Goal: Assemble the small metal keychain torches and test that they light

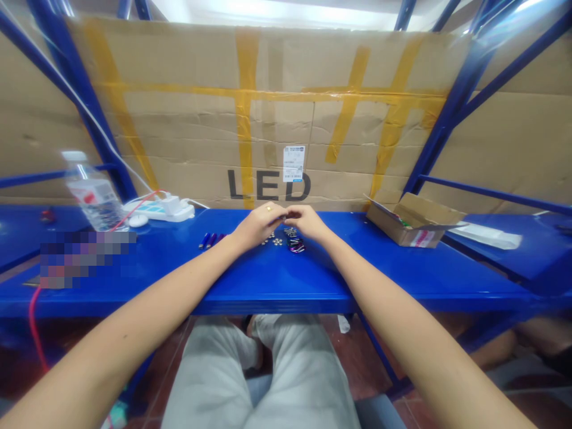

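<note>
My left hand [259,225] and my right hand [307,221] meet over the middle of the blue shelf [277,280], fingertips pinched together on something too small to make out. A ring shows on my left hand. Just below the fingers lie several small silvery metal parts [276,239] and a dark bundle with coloured wires [295,245]. Left of my left hand lie small blue and red cylindrical pieces [210,240].
A water bottle [95,193] stands at the left, with a white power strip [159,208] and red cable behind it. An open cardboard box [413,223] sits at the right. A taped cardboard sheet marked "LED" [268,119] backs the shelf. Blue rack posts flank both sides.
</note>
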`<state>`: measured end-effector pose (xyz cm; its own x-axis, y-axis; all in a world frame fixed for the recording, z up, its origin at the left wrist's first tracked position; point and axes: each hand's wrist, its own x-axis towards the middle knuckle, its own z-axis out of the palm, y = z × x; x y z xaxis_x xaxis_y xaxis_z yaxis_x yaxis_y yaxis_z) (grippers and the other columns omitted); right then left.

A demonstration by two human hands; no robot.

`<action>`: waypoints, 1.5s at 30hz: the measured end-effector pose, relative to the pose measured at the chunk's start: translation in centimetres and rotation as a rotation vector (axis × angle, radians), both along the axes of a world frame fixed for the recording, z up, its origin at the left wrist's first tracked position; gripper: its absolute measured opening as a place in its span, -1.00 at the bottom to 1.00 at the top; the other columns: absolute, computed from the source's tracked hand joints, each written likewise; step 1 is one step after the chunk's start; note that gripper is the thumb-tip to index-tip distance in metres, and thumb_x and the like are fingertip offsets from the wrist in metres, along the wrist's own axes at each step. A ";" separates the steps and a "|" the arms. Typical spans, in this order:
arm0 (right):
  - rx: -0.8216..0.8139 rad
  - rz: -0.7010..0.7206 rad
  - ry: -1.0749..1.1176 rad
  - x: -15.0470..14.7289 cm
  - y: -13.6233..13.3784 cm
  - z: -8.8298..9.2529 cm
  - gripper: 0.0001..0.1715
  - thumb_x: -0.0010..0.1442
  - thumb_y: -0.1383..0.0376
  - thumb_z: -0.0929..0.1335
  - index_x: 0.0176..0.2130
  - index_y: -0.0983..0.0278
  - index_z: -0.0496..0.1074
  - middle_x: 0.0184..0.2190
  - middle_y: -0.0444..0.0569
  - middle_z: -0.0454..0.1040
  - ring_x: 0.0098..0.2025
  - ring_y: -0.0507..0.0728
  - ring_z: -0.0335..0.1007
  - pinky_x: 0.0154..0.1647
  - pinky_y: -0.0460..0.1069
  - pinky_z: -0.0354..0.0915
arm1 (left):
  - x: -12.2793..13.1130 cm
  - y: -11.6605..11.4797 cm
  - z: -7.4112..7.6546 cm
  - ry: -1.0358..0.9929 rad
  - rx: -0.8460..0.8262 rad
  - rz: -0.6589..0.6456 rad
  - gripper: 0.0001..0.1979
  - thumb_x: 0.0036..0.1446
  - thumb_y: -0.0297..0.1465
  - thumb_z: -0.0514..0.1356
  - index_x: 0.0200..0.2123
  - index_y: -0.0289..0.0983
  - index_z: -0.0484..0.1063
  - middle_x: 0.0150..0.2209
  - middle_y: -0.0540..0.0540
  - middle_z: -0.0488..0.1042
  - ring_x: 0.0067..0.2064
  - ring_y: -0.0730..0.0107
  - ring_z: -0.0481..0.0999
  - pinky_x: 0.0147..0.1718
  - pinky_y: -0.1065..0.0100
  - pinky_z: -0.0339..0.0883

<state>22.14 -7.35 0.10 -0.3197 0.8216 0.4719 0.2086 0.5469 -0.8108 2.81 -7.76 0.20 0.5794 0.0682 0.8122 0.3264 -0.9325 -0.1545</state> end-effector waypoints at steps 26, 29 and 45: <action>0.030 -0.040 0.008 0.0 -0.1 0.2 -0.82 -0.13 0.39 0.43 -0.39 0.31 0.53 -0.37 -0.06 0.58 -0.22 0.17 0.48 -0.05 0.08 0.36 | 0.3 -0.9 0.2 -0.048 -0.154 0.067 -0.97 0.24 -0.47 0.18 -0.23 -0.28 0.41 -0.18 -0.15 0.48 -0.12 0.29 0.49 -0.10 0.23 0.43; 0.031 -0.074 0.009 0.0 0.0 0.2 -0.80 -0.12 0.43 0.42 -0.37 0.31 0.54 -0.35 -0.04 0.59 -0.20 0.16 0.49 -0.02 0.10 0.36 | -0.5 -0.7 0.8 -0.115 -0.237 0.153 -0.92 0.18 -0.50 0.17 -0.23 -0.28 0.39 -0.26 -0.11 0.49 -0.23 0.32 0.49 -0.21 0.28 0.41; -0.141 0.016 0.119 0.0 -0.7 0.0 -0.78 -0.06 0.33 0.49 -0.37 0.28 0.41 -0.31 0.04 0.63 -0.18 0.17 0.55 -0.03 0.11 0.40 | -6.7 2.9 0.9 0.415 -0.840 0.523 -0.81 0.04 -0.37 0.23 -0.27 -0.20 0.62 -0.19 -0.11 0.65 -0.21 0.25 0.58 -0.24 0.34 0.34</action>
